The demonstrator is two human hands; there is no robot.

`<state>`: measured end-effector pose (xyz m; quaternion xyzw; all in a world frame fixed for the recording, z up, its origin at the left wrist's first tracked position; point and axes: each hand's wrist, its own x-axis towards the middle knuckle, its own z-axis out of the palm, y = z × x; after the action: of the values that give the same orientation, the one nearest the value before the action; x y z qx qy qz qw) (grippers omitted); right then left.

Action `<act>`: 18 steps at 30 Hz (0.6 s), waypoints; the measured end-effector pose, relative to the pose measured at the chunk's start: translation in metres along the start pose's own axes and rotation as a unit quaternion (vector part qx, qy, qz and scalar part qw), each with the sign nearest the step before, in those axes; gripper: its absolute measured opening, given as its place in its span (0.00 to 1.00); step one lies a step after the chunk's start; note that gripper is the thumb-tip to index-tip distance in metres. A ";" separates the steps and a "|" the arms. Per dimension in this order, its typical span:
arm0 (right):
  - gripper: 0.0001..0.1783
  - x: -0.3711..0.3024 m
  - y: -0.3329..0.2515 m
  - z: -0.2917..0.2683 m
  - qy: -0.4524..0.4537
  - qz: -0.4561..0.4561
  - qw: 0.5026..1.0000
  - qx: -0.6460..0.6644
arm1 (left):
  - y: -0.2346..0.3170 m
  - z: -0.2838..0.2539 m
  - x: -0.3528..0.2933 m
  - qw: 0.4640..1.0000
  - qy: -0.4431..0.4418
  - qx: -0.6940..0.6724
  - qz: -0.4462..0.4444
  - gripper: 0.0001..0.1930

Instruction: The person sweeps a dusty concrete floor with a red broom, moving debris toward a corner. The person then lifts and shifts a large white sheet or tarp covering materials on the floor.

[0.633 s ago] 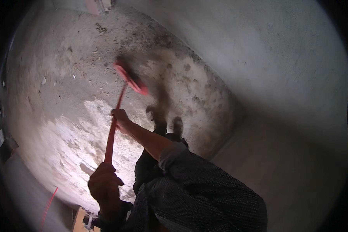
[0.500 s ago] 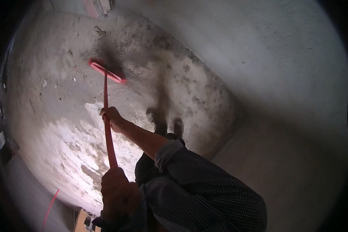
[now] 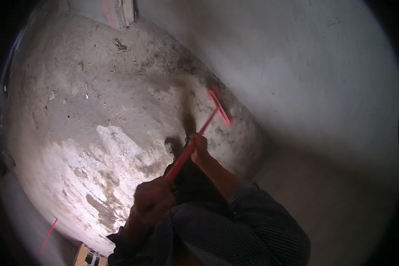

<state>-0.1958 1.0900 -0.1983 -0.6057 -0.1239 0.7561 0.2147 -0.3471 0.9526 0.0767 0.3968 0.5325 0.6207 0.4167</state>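
A red push broom [image 3: 179, 163] slants away from me, its long handle held in both hands. My right hand [image 3: 200, 148] is wrapped round the handle farther down, toward the broom head. Closer to my body, my left hand [image 3: 153, 198] grips the upper end of the handle. The broom head [image 3: 220, 106], slightly blurred, is over the dusty floor [image 3: 133, 93] near the foot of the wall on the right. Whether its bristles touch the floor I cannot tell.
A grey wall [image 3: 314, 75] runs along the right. A twisted scrap [image 3: 119, 45] lies on the far floor, and a small white bit [image 3: 87, 96] lies to the left. One dark shoe [image 3: 174, 145] shows beyond my hands. A red cord [image 3: 48, 235] and a tan box [image 3: 89, 257] appear lower left.
The broom head has swung from the far left across to the right, close to the wall. Both hands have moved right with the handle, still gripping it.
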 end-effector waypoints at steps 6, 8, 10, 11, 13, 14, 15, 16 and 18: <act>0.09 0.035 -0.033 0.006 0.096 -0.006 0.995 0.035 | -0.041 -0.013 0.070 0.999 -0.038 -0.012 -0.033 0.10; 0.11 0.064 -0.035 0.055 0.110 0.048 0.993 0.003 | -0.050 -0.034 0.086 0.999 0.020 0.009 -0.030 0.11; 0.13 0.104 -0.034 0.102 0.016 0.018 0.999 -0.044 | -0.057 -0.052 0.105 0.993 0.091 0.048 -0.058 0.12; 0.14 0.121 -0.028 0.130 -0.033 0.009 0.997 -0.065 | -0.048 -0.059 0.112 0.981 0.141 0.097 -0.097 0.13; 0.15 0.141 -0.022 0.182 -0.129 0.030 0.987 -0.085 | -0.037 -0.069 0.134 0.974 0.179 0.138 -0.029 0.15; 0.14 0.131 -0.027 0.213 -0.141 0.062 0.979 -0.133 | -0.024 -0.066 0.142 0.956 0.190 0.204 -0.087 0.12; 0.12 0.129 -0.034 0.235 -0.150 0.081 0.974 -0.148 | -0.010 -0.059 0.154 0.934 0.193 0.264 -0.141 0.09; 0.12 0.113 -0.038 0.258 -0.201 0.085 0.964 -0.153 | 0.004 -0.052 0.161 0.935 0.210 0.269 -0.100 0.11; 0.11 0.105 -0.052 0.291 -0.233 0.127 0.950 -0.165 | 0.023 -0.042 0.179 0.940 0.207 0.269 -0.023 0.12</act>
<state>-0.4872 1.2067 -0.1970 -0.4501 -0.2157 0.8663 -0.0207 -0.4489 1.1049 0.1029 0.3449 0.7629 0.5132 0.1889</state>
